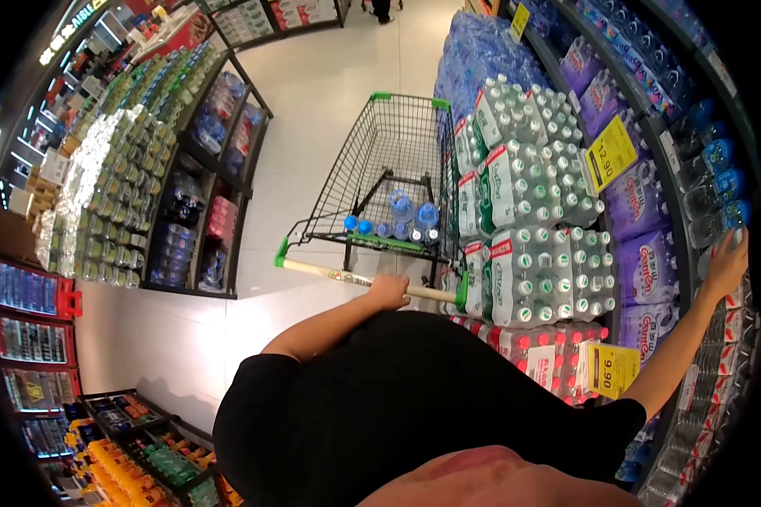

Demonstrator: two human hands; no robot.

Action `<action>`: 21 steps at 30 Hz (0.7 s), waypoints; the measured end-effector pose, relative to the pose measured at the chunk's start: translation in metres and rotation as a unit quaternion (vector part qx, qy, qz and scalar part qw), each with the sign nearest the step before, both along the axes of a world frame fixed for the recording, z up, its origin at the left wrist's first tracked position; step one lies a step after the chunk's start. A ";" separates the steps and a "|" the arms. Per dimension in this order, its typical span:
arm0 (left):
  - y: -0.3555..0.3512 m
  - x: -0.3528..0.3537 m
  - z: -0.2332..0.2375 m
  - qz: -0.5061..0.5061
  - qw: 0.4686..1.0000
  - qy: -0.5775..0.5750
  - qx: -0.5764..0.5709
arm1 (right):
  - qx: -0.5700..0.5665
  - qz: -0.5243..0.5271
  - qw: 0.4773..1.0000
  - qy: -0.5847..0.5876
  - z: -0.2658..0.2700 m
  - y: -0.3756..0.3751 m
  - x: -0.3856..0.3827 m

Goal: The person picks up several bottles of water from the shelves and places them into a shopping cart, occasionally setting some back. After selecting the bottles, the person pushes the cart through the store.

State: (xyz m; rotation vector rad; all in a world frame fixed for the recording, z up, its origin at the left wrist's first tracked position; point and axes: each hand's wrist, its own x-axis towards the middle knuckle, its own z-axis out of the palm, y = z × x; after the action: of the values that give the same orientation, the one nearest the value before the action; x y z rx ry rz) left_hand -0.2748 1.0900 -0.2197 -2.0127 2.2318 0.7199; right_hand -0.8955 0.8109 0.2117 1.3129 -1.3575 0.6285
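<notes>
My left hand (389, 291) is closed around the pale handle bar (330, 274) of a black wire shopping cart (372, 144) with green corners. Inside the cart, several clear water bottles (402, 207) with blue or white caps stand near the handle end. Far to the right, my right hand (725, 264) reaches onto a shelf, its fingers curled about the top of a clear water bottle (704, 262). That bottle is largely covered by the hand. Beside it runs a row of blue-capped bottles (723, 184).
Shrink-wrapped packs of green-capped bottles (524, 190) are stacked right against the cart's side. Yellow price signs (610, 155) stick out from the shelves. A rack of canned drinks (110, 194) stands left across the pale floor (266, 220). Orange drink bottles (114, 460) are at lower left.
</notes>
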 end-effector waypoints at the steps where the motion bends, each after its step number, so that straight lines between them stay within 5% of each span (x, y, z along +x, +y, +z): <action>1: 0.000 -0.001 0.002 0.010 1.000 0.007 0.016 | -0.002 -0.019 1.000 -0.020 -0.001 -0.001 -0.008; 4: 0.004 0.002 -0.001 0.046 0.994 0.096 -0.007 | -0.034 -0.046 0.996 -0.065 -0.004 0.002 -0.020; 9: -0.008 -0.003 0.019 0.062 0.967 0.176 0.176 | -0.116 -0.033 0.992 0.032 -0.006 0.013 -0.055; 12: -0.001 -0.009 0.005 0.046 0.969 0.207 0.130 | -0.050 0.170 0.980 -0.092 -0.004 0.037 -0.016; 16: 0.005 -0.023 0.039 0.063 0.944 0.312 0.091 | 0.134 0.487 0.745 -0.435 -0.022 0.097 0.115; 17: 0.004 -0.028 0.063 0.105 0.926 0.354 0.078 | 0.188 0.511 0.710 -0.446 -0.042 0.094 0.118; 21: -0.009 -0.055 0.134 0.143 0.829 0.540 -0.037 | 0.434 0.608 0.432 -0.505 -0.119 0.130 0.237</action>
State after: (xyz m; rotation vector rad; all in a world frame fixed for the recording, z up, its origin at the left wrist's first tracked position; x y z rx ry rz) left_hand -0.3303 1.0810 -0.0858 -2.3039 2.3447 2.3172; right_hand -0.6586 0.9410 0.0924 3.1651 -1.3779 2.1854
